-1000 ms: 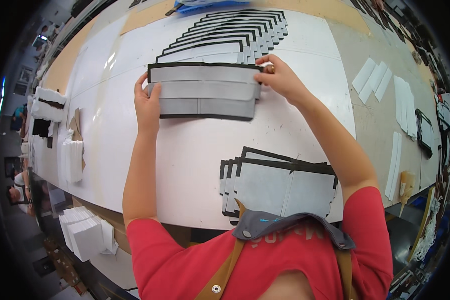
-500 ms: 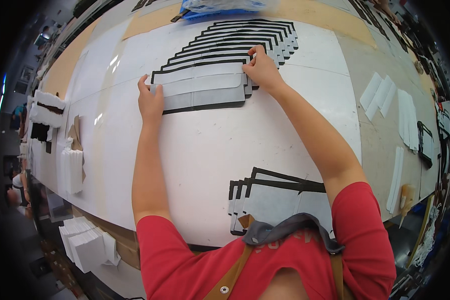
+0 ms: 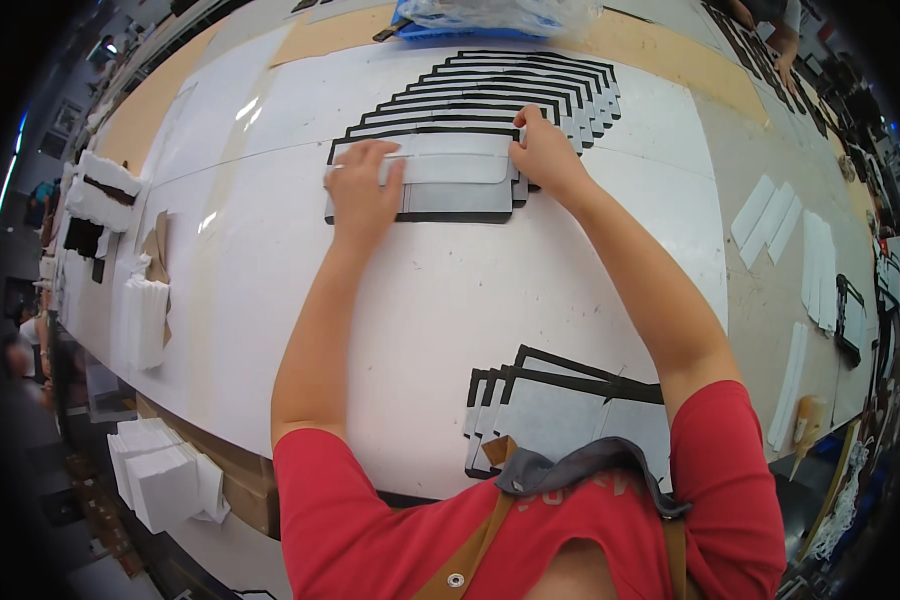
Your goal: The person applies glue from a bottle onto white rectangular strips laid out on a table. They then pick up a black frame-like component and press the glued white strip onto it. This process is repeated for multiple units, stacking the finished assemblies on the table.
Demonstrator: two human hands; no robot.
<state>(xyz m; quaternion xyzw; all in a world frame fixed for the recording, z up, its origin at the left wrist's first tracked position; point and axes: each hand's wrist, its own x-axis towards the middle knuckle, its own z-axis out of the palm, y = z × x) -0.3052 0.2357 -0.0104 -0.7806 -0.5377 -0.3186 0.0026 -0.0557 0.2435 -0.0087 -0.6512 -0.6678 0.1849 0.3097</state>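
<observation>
A grey rectangular panel with black edges (image 3: 450, 185) lies flat on the white table (image 3: 450, 300), at the near end of a stepped row of like panels (image 3: 530, 90). My left hand (image 3: 362, 185) presses flat on the panel's left part. My right hand (image 3: 542, 155) presses on its right end, fingers spread over the edge. Neither hand lifts it.
A second fanned stack of grey panels (image 3: 560, 405) lies near my chest. White strips (image 3: 770, 220) lie at the right, white piles (image 3: 145, 320) at the left edge. A blue bag (image 3: 490, 15) lies at the far end. Another person's hand (image 3: 782, 60) shows at top right.
Both hands carried the grey panel away from me and laid it down at the near end of the stepped row. My hands now press it flat instead of gripping its ends.
</observation>
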